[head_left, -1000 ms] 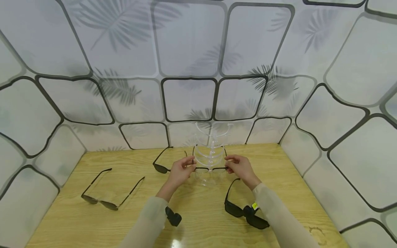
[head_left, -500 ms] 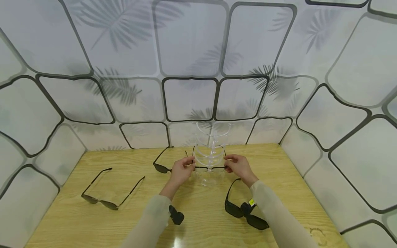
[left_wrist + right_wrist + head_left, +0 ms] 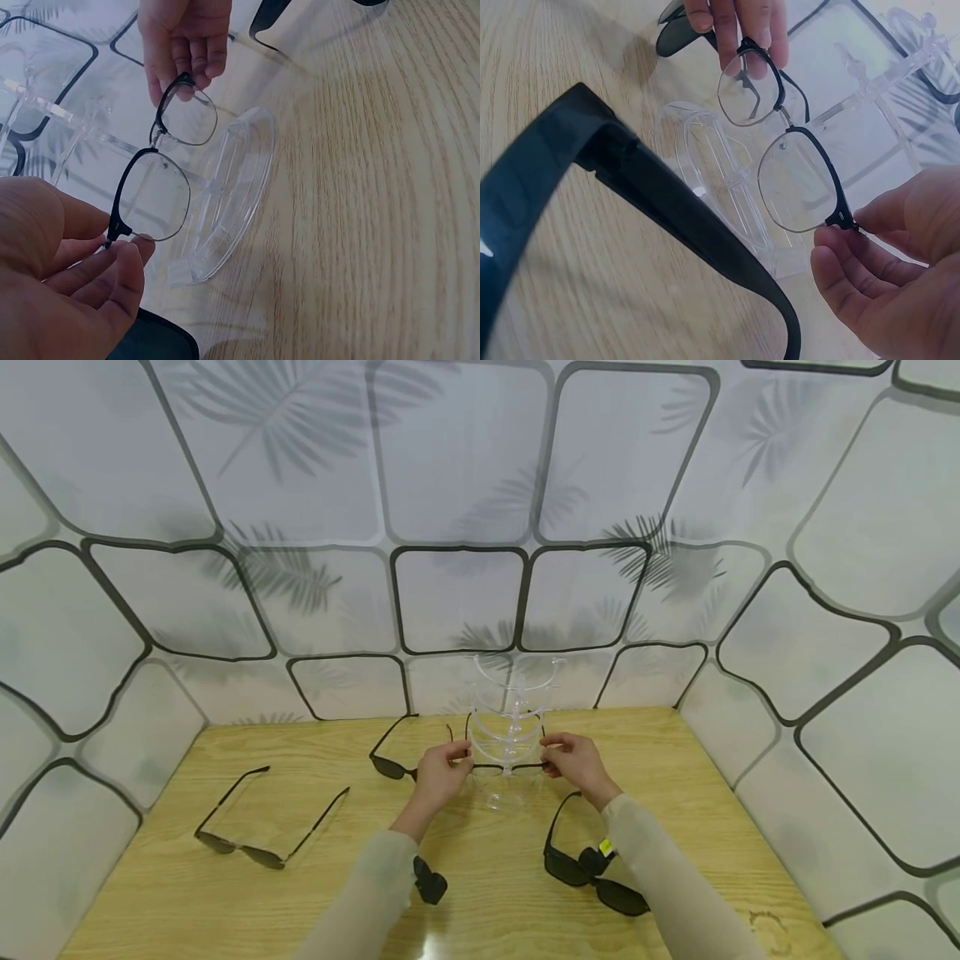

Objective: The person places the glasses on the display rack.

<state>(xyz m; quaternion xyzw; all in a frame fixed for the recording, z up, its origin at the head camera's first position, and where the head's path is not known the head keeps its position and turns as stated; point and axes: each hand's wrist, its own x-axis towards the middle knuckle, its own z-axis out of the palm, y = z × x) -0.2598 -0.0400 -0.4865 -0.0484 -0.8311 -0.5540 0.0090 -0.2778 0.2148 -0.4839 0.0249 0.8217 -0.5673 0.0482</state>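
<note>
A pair of clear-lensed eyeglasses (image 3: pixel 489 767) with a dark upper rim sits at the lowest tier of a clear plastic display stand (image 3: pixel 516 727). My left hand (image 3: pixel 441 771) pinches the glasses by their left hinge corner. At the opposite corner, my right hand (image 3: pixel 576 762) pinches the frame between thumb and fingers. Both wrist views show the eyeglasses (image 3: pixel 154 195) upright before the stand's post, above its clear curved base (image 3: pixel 727 172). Whether the bridge rests on the stand's nose piece is hard to tell.
Folded-out sunglasses (image 3: pixel 243 850) lie at the left of the wooden table (image 3: pixel 480 918). Another dark pair (image 3: pixel 390 767) lies behind my left hand. Black sunglasses (image 3: pixel 592 883) lie by my right forearm. A patterned cloth wall (image 3: pixel 457 602) encloses the back and sides.
Both hands stay on the eyeglasses at the stand with almost no movement. My forearms have shifted very slightly; the other glasses have not moved.
</note>
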